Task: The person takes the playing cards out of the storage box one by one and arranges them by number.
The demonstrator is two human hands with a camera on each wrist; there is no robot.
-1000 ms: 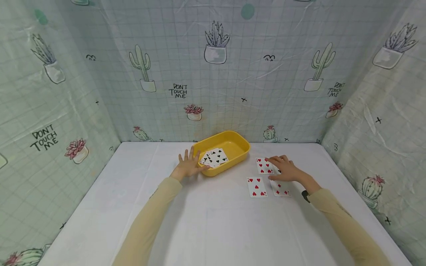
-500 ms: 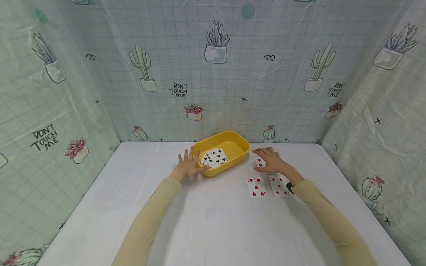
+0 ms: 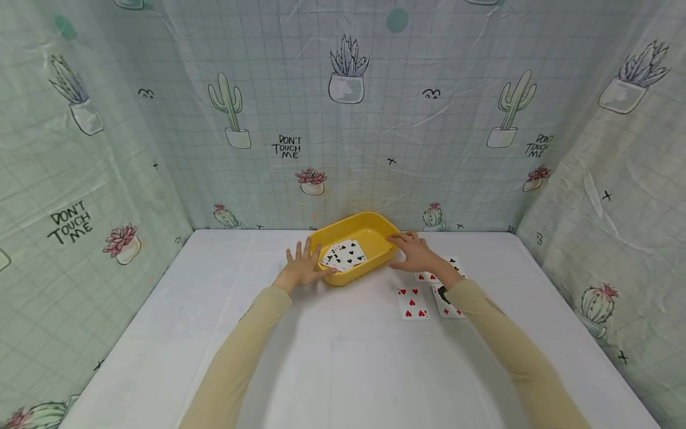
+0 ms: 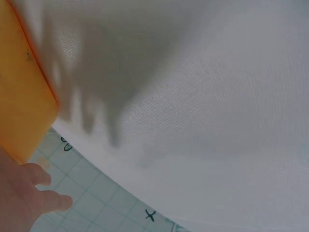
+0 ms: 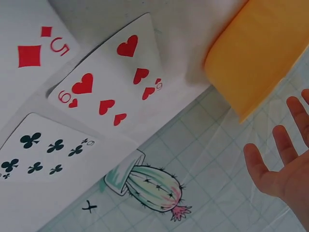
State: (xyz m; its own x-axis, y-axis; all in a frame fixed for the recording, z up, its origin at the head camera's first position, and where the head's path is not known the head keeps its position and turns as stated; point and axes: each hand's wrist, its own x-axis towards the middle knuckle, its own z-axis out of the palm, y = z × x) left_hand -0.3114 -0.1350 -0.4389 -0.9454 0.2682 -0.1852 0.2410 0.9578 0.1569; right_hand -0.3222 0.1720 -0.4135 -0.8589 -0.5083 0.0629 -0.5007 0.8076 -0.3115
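Observation:
My left hand [image 3: 300,268] lies against the left end of the yellow tray [image 3: 377,262] with its fingers spread; the left wrist view catches part of that hand [image 4: 21,193] by the tray wall [image 4: 21,92]. My right hand [image 3: 417,254] is at the tray's right end, fingers spaced apart and no card visible in them. Whether it touches the rim is unclear. Several black-suited playing cards [image 3: 343,255] lie overlapping in the tray. Face up on the table are a five of hearts [image 3: 412,304], a six of hearts [image 5: 108,92], a six of clubs [image 5: 46,150] and a five of diamonds [image 5: 29,77], some partly covered by the right arm.
A white cloth covers the table [image 3: 332,363]. Behind it and along both sides hangs a curtain [image 3: 268,107] printed with cacti, close to the tray's back. A dark wristband [image 3: 443,294] shows at the right sleeve's end.
My right hand has moved left from over the cards to the tray's right end, uncovering part of the six of clubs. The left hand has stayed at the tray's left end.

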